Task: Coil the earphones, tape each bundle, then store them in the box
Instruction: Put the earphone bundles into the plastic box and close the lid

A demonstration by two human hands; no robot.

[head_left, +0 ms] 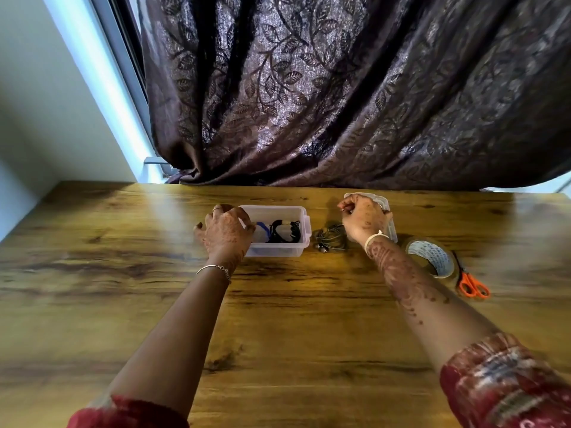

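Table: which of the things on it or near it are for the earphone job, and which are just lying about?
For the job: box, black earphones inside it, grey earphones beside it, tape roll, scissors, lid.
Just there: curtain, window frame.

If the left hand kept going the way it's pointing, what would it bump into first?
The clear box. The left hand is already at its left end, with the thumb over the rim, so going on would probably just push the box along, toward the curtain.
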